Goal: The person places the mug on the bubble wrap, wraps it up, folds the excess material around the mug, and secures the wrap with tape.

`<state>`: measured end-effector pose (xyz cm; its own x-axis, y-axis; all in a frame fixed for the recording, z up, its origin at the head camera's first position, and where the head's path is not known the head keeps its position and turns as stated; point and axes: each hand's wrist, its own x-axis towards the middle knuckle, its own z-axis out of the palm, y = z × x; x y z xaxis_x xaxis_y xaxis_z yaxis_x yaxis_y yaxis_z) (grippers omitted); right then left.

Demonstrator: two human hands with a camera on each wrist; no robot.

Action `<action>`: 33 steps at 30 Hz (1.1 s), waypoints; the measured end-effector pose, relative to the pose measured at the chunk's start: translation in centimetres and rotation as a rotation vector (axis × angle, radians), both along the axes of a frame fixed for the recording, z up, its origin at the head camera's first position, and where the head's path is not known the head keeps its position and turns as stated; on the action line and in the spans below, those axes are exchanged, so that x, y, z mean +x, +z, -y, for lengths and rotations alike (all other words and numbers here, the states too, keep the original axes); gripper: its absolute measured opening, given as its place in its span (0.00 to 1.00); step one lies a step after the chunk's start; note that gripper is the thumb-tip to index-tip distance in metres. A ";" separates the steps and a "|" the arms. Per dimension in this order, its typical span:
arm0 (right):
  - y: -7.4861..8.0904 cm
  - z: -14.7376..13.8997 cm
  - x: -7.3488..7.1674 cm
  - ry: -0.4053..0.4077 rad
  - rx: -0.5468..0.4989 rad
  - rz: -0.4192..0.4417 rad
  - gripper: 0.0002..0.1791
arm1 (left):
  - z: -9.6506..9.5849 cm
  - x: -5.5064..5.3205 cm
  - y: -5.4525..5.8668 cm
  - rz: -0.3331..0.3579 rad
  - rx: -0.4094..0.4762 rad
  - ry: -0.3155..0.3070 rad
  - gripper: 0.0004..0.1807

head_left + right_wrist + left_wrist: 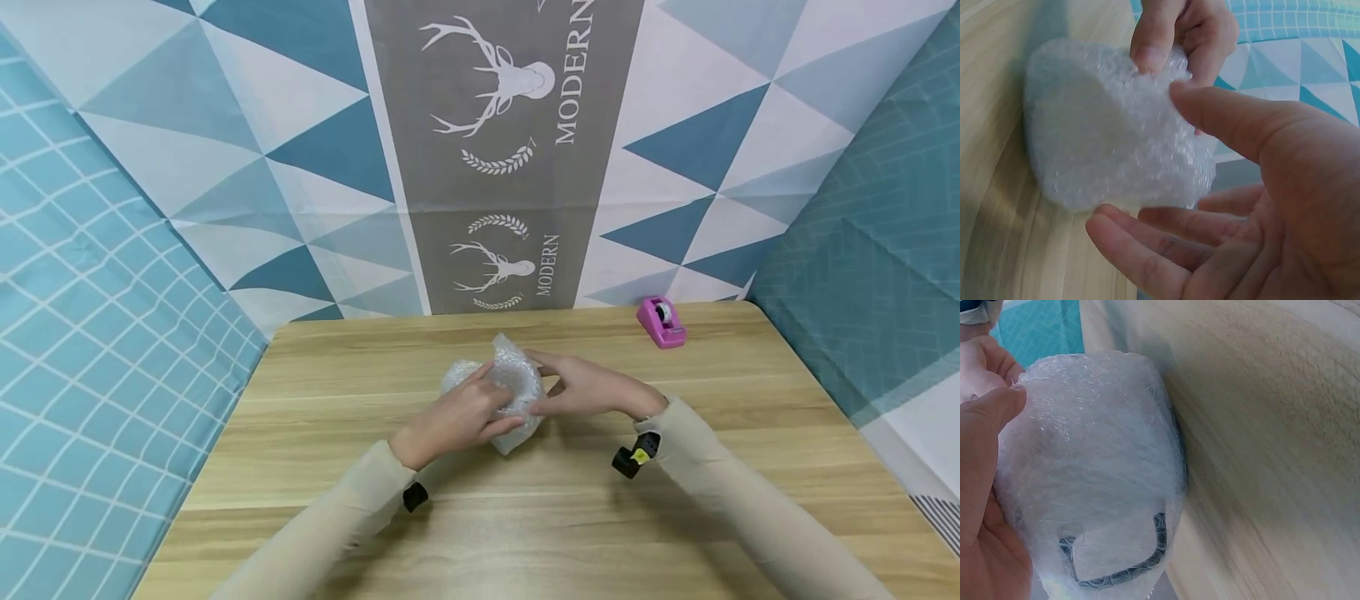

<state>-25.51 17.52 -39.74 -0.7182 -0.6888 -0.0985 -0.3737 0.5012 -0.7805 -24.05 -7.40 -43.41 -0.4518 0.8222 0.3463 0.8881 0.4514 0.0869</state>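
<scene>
A bundle of clear bubble wrap point(528, 385) stands on the table between the two hands. Through the wrap in the left wrist view, a dark-edged loop point(1116, 578) shows, shaped like a cup handle; the rest of the contents is blurred by the plastic. Lying over the bundle's upper side, my left hand point(468, 412) pinches the wrap between thumb and fingers. My right hand point(585, 387) is cupped at the bundle's right side. In the right wrist view its thumb point(1210, 109) touches the wrap, while its loosely spread fingers lie below, close to the bundle.
A pink tape dispenser point(662, 322) sits near the back right edge of the wooden table point(315, 467). Patterned cloth point(315, 150) hangs behind the table, with blue sheets at both sides. A small black camera point(636, 454) is strapped to the right wrist.
</scene>
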 end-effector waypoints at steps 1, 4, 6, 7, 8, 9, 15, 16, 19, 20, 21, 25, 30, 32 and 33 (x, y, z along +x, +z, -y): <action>0.0 -0.3 0.1 -0.013 0.003 0.008 0.47 | 0.0 0.0 0.0 0.009 0.000 0.001 0.15; 0.1 -1.2 0.3 -0.050 0.026 -0.007 0.44 | -0.1 0.1 0.1 0.026 -0.002 0.008 0.15; 0.1 -1.9 0.5 -0.075 0.044 -0.046 0.41 | -0.1 0.1 0.2 0.036 -0.005 0.015 0.15; 0.1 -2.2 0.5 -0.087 0.052 -0.067 0.40 | -0.1 0.1 0.2 0.040 -0.006 0.017 0.16; 0.0 -2.6 0.6 -0.100 0.063 -0.091 0.39 | -0.1 0.1 0.2 0.043 -0.006 0.019 0.16; -0.1 -3.0 0.7 -0.115 0.072 -0.111 0.39 | -0.2 0.1 0.2 0.043 -0.005 0.018 0.16; -0.8 -5.4 1.8 -0.205 0.164 -0.241 0.42 | -0.2 0.0 0.1 0.032 0.005 -0.001 0.17; -0.9 -5.7 2.0 -0.221 0.185 -0.255 0.44 | -0.2 0.0 0.1 0.032 0.006 -0.001 0.17; -1.0 -6.7 2.3 -0.257 0.240 -0.287 0.48 | -0.2 0.1 0.0 0.039 0.008 0.006 0.19; -1.1 -7.0 2.4 -0.263 0.260 -0.302 0.50 | -0.2 0.1 0.1 0.041 0.008 0.008 0.19; -1.2 -7.4 2.4 -0.268 0.277 -0.320 0.51 | -0.1 0.1 0.1 0.044 0.007 0.010 0.19; -1.6 -8.9 2.4 -0.296 0.358 -0.402 0.53 | -0.1 0.1 0.1 0.052 0.013 0.008 0.19; -2.6 -10.8 1.7 -0.334 0.436 -0.472 0.54 | 0.0 0.1 0.1 0.062 0.021 0.007 0.18; -3.0 -11.6 1.3 -0.347 0.465 -0.485 0.56 | 0.0 0.1 0.1 0.066 0.017 0.009 0.18; -3.2 -11.9 1.1 -0.356 0.481 -0.487 0.57 | 0.0 0.1 0.1 0.068 0.014 0.009 0.18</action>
<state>-24.42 29.46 -42.91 -0.9275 -0.3696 0.0558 -0.3720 0.8979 -0.2354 -23.91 -7.38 -43.26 -0.4824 0.8130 0.3261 0.8756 0.4580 0.1536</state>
